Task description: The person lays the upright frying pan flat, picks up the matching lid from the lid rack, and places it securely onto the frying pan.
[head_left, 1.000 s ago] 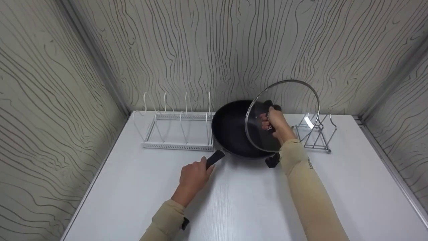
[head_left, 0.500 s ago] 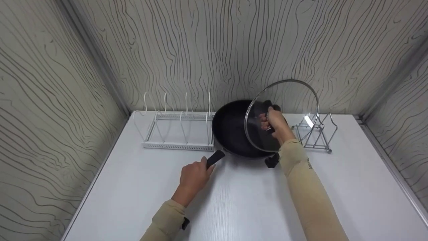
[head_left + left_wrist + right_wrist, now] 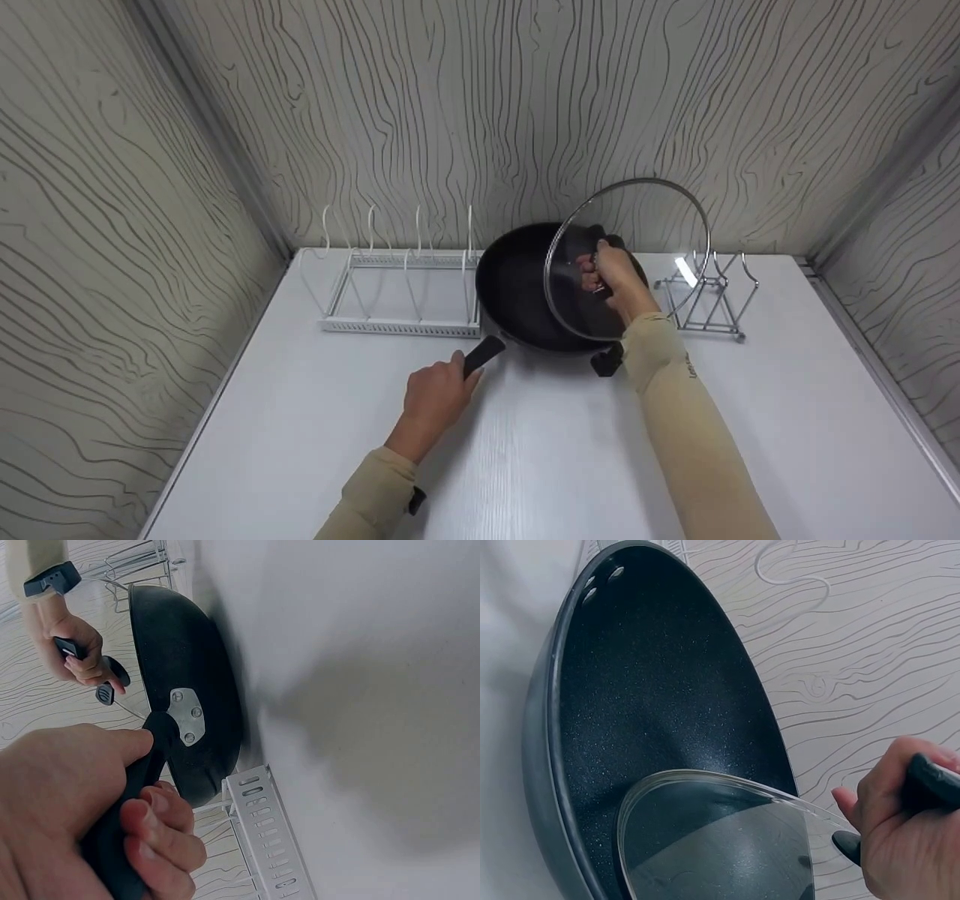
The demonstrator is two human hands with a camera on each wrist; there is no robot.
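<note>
A dark deep frying pan [image 3: 517,292] with a speckled inside stands at the back of the white table. My left hand [image 3: 439,397] grips its black handle [image 3: 116,840], fingers curled round it. With my right hand [image 3: 621,279] I hold a glass lid [image 3: 712,840] by its black handle, which is partly hidden by the fingers. The lid is tilted, its metal rim [image 3: 553,296] over the right part of the pan. In the right wrist view the lid's edge overlaps the pan's inside; whether they touch, I cannot tell.
Left of the pan lies a white rack [image 3: 401,328] with upright wire loops, close against it. To the right is a small chrome wire rack [image 3: 709,328], partly behind the lid. A patterned wall [image 3: 420,112] rises directly behind.
My right hand and the lid have shifted slightly left, uncovering a little more of the chrome rack. The left hand stays in place on the pan handle.
</note>
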